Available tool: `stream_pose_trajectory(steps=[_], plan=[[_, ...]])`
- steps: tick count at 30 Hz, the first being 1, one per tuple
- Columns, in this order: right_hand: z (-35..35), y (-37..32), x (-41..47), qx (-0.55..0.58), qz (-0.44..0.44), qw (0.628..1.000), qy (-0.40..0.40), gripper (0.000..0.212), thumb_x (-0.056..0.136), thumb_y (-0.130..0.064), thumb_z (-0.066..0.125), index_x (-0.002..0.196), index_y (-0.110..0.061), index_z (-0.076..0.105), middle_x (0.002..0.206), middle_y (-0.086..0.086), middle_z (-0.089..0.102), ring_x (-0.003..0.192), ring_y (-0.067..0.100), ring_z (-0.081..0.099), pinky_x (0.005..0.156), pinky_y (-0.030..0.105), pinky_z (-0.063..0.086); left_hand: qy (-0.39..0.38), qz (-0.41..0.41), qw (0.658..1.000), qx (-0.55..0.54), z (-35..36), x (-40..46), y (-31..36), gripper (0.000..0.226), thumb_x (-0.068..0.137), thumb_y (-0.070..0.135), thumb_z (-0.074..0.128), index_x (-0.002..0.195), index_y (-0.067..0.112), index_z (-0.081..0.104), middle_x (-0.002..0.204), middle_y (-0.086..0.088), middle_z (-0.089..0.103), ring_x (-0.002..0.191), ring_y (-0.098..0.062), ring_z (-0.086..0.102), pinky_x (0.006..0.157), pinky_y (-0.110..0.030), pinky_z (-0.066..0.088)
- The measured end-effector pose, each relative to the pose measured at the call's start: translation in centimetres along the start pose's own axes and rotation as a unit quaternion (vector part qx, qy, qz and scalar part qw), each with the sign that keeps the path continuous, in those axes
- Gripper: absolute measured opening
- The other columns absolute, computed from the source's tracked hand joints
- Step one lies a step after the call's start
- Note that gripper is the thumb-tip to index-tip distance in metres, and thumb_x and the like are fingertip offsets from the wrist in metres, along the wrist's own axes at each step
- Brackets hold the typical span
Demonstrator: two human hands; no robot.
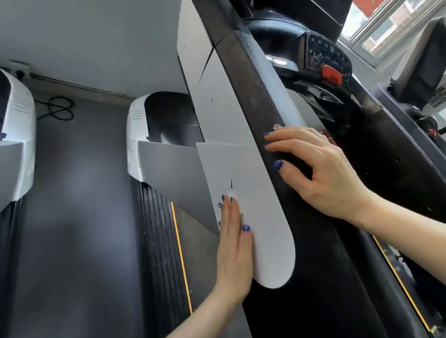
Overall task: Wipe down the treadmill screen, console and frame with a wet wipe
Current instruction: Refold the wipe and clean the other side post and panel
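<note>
Grey plastic covers the side panel [243,167] of the treadmill frame, and the left hand [234,246] lies flat against its near end, fingers straight and together; whether a wipe sits under the palm I cannot tell. To the right, the right hand [317,170] rests spread open on the black handrail [262,105], gripping nothing. Farther right, the console [325,58] shows a red button [332,74].

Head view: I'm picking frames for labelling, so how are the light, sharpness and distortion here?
Head view: daylight from the window blows out the upper right; the console is dim and soft, its buttons unreadable; wide-angle bending curves the frame and edges; both hands, left and right, are fairly sharp.
</note>
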State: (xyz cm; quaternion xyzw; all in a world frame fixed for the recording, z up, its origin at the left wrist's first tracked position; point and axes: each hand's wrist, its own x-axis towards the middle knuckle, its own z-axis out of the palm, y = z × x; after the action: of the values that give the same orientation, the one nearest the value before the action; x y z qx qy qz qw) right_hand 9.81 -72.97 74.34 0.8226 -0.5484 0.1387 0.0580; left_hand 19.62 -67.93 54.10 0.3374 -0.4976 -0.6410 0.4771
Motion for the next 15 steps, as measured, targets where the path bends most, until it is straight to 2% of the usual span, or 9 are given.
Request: stream_pose_trajectory(steps=[2,4,7,10,13,15], plan=[[0.0,0.0,0.0,0.002,0.008,1.000,-0.004,0.026,0.091,-0.015,0.060,0.114,-0.009,0.071,0.128,0.000,0.066,0.129,0.017,0.055,0.106,0.049,0.043,0.025,-0.023,0.999,-0.003,-0.6,3.2,0.0,0.054,0.101,0.036,0.030,0.147,0.044,0.002,0.159,0.027,-0.003,0.151,0.005,0.001,0.122,-0.016,-0.001],[0.0,0.1,0.1,0.002,0.019,1.000,-0.008,0.026,0.091,-0.014,0.061,0.115,-0.010,0.071,0.128,-0.001,0.066,0.129,0.016,0.055,0.106,0.049,0.043,0.034,-0.037,0.999,0.015,-1.4,6.4,0.2,0.051,0.109,0.023,0.029,0.149,0.036,0.000,0.162,0.019,-0.001,0.153,-0.003,0.004,0.117,-0.008,-0.002],[-0.1,0.0,0.1,0.001,0.030,0.999,-0.010,0.026,0.091,-0.014,0.061,0.115,-0.010,0.072,0.128,-0.002,0.066,0.129,0.015,0.055,0.107,0.048,0.043,0.042,-0.052,0.998,0.018,-2.0,9.2,0.5,0.053,0.111,0.017,0.027,0.157,0.027,0.003,0.167,0.010,0.003,0.154,-0.007,0.006,0.120,-0.018,0.001],[-0.1,-0.3,0.0,0.001,0.030,1.000,-0.006,0.025,0.091,-0.013,0.061,0.113,-0.010,0.072,0.126,-0.002,0.067,0.127,0.014,0.056,0.106,0.047,0.043,0.045,-0.049,0.998,0.004,-1.8,8.3,0.5,0.053,0.111,0.023,0.029,0.156,0.032,0.004,0.167,0.012,0.005,0.153,-0.005,0.008,0.126,-0.030,0.005],[-0.2,-0.4,-0.2,0.004,0.022,1.000,-0.001,0.024,0.091,-0.014,0.061,0.111,-0.010,0.073,0.124,-0.002,0.068,0.124,0.015,0.058,0.104,0.048,0.045,0.017,-0.003,1.000,0.000,-1.0,3.5,-0.2,0.057,0.103,0.041,0.033,0.152,0.043,0.003,0.165,0.020,0.002,0.150,0.009,0.002,0.126,-0.027,0.006],[-0.2,-0.4,-0.4,0.009,0.019,1.000,0.001,0.024,0.092,-0.015,0.060,0.111,-0.011,0.074,0.123,-0.002,0.069,0.123,0.015,0.059,0.104,0.048,0.045,0.000,0.021,1.000,-0.007,-0.4,-0.1,-0.9,0.064,0.100,0.051,0.034,0.155,0.043,0.002,0.166,0.023,0.003,0.151,0.007,0.003,0.126,-0.032,0.008]])
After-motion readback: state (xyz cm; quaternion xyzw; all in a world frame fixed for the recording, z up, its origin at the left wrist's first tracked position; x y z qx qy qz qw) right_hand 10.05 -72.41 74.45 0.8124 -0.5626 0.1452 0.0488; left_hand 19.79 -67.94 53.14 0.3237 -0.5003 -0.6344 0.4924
